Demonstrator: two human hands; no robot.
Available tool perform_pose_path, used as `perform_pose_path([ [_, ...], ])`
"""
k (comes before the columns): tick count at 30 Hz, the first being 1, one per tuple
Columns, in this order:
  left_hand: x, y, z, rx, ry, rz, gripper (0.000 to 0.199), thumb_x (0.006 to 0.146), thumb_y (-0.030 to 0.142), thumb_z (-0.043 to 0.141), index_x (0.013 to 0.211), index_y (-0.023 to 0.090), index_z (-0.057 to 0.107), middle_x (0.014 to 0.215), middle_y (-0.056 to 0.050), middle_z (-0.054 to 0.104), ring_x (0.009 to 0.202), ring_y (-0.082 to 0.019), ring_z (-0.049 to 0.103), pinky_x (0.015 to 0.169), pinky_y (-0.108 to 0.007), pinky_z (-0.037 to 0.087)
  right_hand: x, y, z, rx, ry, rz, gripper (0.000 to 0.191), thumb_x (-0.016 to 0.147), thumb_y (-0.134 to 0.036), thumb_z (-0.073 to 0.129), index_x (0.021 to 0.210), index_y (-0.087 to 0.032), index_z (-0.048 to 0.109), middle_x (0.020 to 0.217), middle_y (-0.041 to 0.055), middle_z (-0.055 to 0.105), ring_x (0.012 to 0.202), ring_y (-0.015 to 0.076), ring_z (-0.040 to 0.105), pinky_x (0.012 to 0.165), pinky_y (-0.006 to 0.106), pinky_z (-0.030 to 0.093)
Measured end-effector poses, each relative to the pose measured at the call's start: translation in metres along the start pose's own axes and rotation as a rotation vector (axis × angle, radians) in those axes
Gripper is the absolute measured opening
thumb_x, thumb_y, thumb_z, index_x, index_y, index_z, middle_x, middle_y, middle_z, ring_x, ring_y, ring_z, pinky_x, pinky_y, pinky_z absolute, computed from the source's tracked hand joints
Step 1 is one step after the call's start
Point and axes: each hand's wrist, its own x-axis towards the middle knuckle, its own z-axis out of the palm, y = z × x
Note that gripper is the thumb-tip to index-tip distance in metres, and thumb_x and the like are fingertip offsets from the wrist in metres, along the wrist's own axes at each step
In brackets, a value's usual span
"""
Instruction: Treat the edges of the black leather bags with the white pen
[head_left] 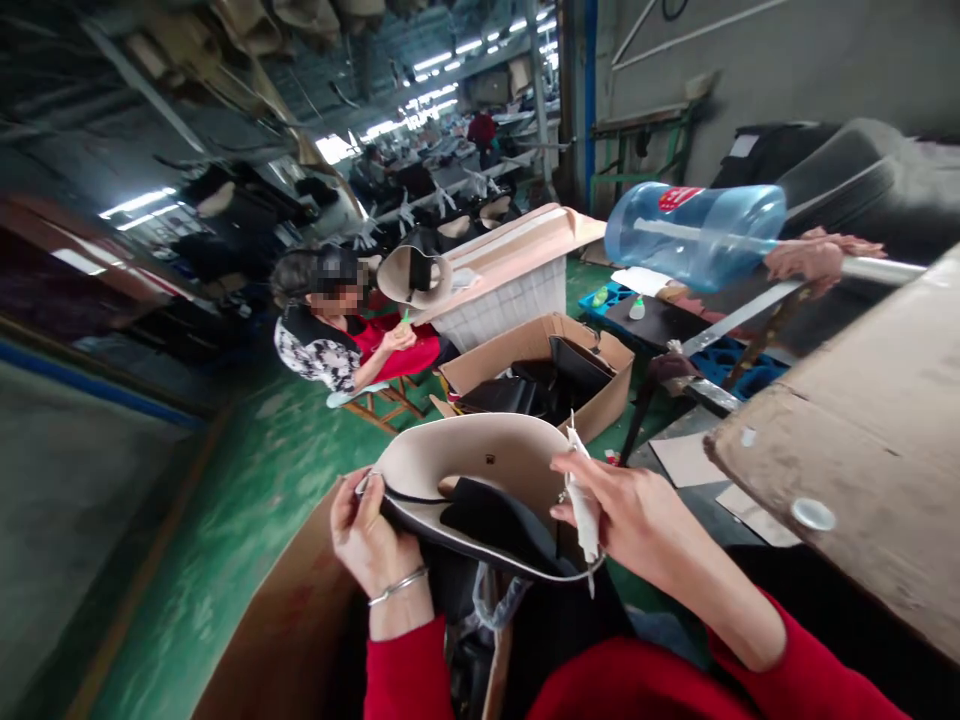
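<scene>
A boot upper point(480, 438), black outside with a pale beige lining, is held in front of me with its wide mouth facing up. My left hand point(379, 530) pinches its rim at the left end, thumb and fingers closed on the edge. At the opposite end, my right hand point(626, 505) grips a slim tool point(584, 505) with a white-wrapped body and thin metal tips. The tool stands against the rim there; whether it cuts into the edge I cannot tell. Inside the upper, a dark flap hides the lower part.
Ahead is a cardboard box point(615, 385) of black pieces; another cardboard box point(281, 600) stands below me. A seated co-worker point(322, 345) is at the left front. A blue water bottle point(697, 232) hangs across a pole at right, beyond a cardboard-covered surface point(862, 410).
</scene>
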Motion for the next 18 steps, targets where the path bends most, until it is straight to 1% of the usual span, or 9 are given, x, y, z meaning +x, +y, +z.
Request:
perform_pose_path([
  [2,-0.002,0.0,-0.002,-0.013,-0.029,-0.036,0.032,0.064,0.024,0.087,0.091,0.021,0.07,0.092,0.004,0.067,0.095,-0.016,0.064,0.097,-0.033,0.05,0.001,-0.005,0.007,-0.008,-0.041,-0.006,0.036,0.092,-0.024,0.074,0.121,-0.029,0.054,0.09,-0.0008,0.072,0.067,0.0205,0.07,0.056,0.028,0.042],
  [5,-0.004,-0.003,-0.007,-0.036,-0.039,-0.05,0.03,0.066,0.024,0.087,0.091,0.02,0.072,0.094,0.002,0.07,0.094,-0.015,0.065,0.094,-0.03,0.05,-0.001,-0.008,0.017,0.004,-0.047,-0.032,0.04,0.085,-0.015,0.073,0.117,-0.028,0.054,0.085,-0.0016,0.069,0.064,0.0193,0.067,0.055,0.027,0.042],
  [8,-0.005,-0.008,-0.01,-0.062,0.003,-0.034,0.032,0.063,0.022,0.088,0.092,0.018,0.074,0.097,-0.001,0.072,0.092,-0.016,0.066,0.089,-0.03,0.052,-0.005,-0.007,0.024,0.071,-0.061,-0.05,0.036,0.086,-0.007,0.062,0.115,-0.027,0.055,0.083,-0.0015,0.066,0.063,0.0166,0.063,0.057,0.025,0.044],
  [10,-0.006,-0.009,-0.013,-0.058,0.0,-0.053,0.034,0.062,0.022,0.088,0.093,0.018,0.075,0.099,-0.002,0.073,0.091,-0.017,0.067,0.086,-0.031,0.052,-0.009,-0.005,0.027,0.153,-0.074,-0.043,0.034,0.089,-0.005,0.055,0.116,-0.025,0.057,0.083,-0.0011,0.066,0.063,0.0149,0.062,0.058,0.023,0.047],
  [13,-0.01,-0.006,-0.016,-0.018,-0.082,-0.116,0.037,0.063,0.024,0.088,0.098,0.019,0.077,0.105,-0.003,0.074,0.092,-0.019,0.068,0.084,-0.031,0.053,-0.013,-0.001,0.03,0.299,-0.072,-0.006,0.032,0.094,-0.009,0.048,0.121,-0.025,0.058,0.083,-0.0002,0.066,0.062,0.014,0.06,0.057,0.021,0.051],
  [15,-0.013,-0.001,-0.019,0.017,-0.14,-0.141,0.038,0.067,0.027,0.087,0.103,0.02,0.077,0.11,-0.004,0.075,0.094,-0.02,0.069,0.084,-0.032,0.054,-0.016,0.001,0.03,0.365,-0.063,0.01,0.031,0.097,-0.012,0.046,0.122,-0.026,0.059,0.083,0.0004,0.065,0.062,0.0143,0.06,0.057,0.021,0.052],
  [16,-0.015,0.001,-0.022,0.048,-0.17,-0.128,0.037,0.069,0.028,0.086,0.104,0.02,0.077,0.112,-0.005,0.074,0.095,-0.021,0.069,0.085,-0.032,0.054,-0.018,0.001,0.03,0.379,-0.056,0.008,0.03,0.097,-0.013,0.046,0.121,-0.026,0.059,0.084,0.0007,0.065,0.062,0.0146,0.059,0.057,0.022,0.053],
  [17,-0.016,0.003,-0.025,0.091,-0.199,-0.086,0.035,0.072,0.029,0.085,0.105,0.02,0.077,0.114,-0.006,0.074,0.097,-0.022,0.069,0.087,-0.033,0.054,-0.02,0.001,0.029,0.383,-0.051,-0.001,0.029,0.098,-0.014,0.047,0.12,-0.026,0.06,0.084,0.0012,0.064,0.063,0.015,0.059,0.058,0.022,0.053],
  [18,-0.015,0.005,-0.028,0.146,-0.234,-0.017,0.033,0.075,0.031,0.082,0.105,0.02,0.077,0.116,-0.007,0.074,0.1,-0.023,0.069,0.091,-0.034,0.054,-0.022,0.001,0.028,0.379,-0.049,-0.016,0.027,0.098,-0.015,0.047,0.119,-0.025,0.06,0.085,0.0017,0.064,0.064,0.0152,0.058,0.059,0.023,0.052],
])
